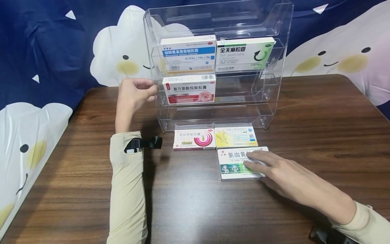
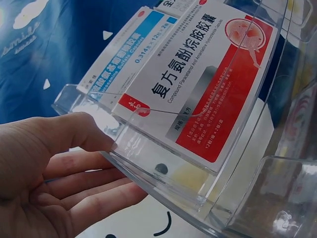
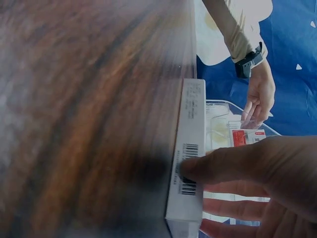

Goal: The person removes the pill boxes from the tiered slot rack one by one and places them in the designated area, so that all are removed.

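Note:
My left hand (image 1: pixel 131 99) pinches the left side panel of a clear plastic display rack (image 1: pixel 217 113), thumb on one face and fingers behind. Beside it in the rack stands a red-and-white medicine box (image 1: pixel 189 88), seen large in the left wrist view. On the table in front of the rack, my right hand (image 1: pixel 287 176) holds a white-and-green medicine box (image 1: pixel 233 168) lying flat. Its fingers lie over the top. In the right wrist view the thumb presses the barcode side of this box (image 3: pixel 190 119).
A blue-and-white box (image 1: pixel 189 56) and a green-and-white box (image 1: pixel 243 56) stand on a higher tier of the rack. A pink-ringed box (image 1: pixel 189 139) and a yellow-and-white box (image 1: pixel 234 137) lie on the wooden table (image 1: pixel 76 169) before it. A patterned blue cloth (image 1: pixel 61 44) hangs behind.

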`<state>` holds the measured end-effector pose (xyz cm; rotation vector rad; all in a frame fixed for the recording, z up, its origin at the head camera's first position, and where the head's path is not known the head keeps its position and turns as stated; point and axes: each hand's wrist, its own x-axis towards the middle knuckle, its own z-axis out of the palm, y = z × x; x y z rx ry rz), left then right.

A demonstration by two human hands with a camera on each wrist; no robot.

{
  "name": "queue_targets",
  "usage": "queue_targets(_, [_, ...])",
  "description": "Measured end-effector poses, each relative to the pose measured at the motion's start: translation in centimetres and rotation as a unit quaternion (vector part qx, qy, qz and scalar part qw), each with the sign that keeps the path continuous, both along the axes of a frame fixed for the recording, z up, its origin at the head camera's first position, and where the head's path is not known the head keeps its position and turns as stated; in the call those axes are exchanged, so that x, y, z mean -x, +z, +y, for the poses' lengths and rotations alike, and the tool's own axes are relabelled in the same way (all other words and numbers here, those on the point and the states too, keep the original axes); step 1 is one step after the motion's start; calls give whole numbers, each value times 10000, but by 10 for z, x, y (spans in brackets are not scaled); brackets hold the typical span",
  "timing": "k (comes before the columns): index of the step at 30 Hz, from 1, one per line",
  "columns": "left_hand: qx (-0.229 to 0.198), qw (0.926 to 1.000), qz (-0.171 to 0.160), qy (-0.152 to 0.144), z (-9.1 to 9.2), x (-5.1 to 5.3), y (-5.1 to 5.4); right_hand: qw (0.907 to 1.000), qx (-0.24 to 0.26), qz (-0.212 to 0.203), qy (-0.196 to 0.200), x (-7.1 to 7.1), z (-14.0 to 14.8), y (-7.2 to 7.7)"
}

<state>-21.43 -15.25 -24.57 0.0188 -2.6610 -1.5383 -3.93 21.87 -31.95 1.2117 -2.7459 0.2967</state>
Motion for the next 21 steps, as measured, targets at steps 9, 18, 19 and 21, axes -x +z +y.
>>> queue_targets(9, [-178,9998,0,-14,0,0,0,10000,92,24,12,3,0,-2])
queue_targets(18, [-226,9997,50,-17,0,0,-2,10000,66,15,28,5,1,-1])
queue_targets(19, [-199,9998,51,-7,0,0,-2,10000,68,23,38,5,1,-1])
queue_targets(21, [-167,9999,44,10,1,0,-2,10000,68,28,40,5,1,-1])
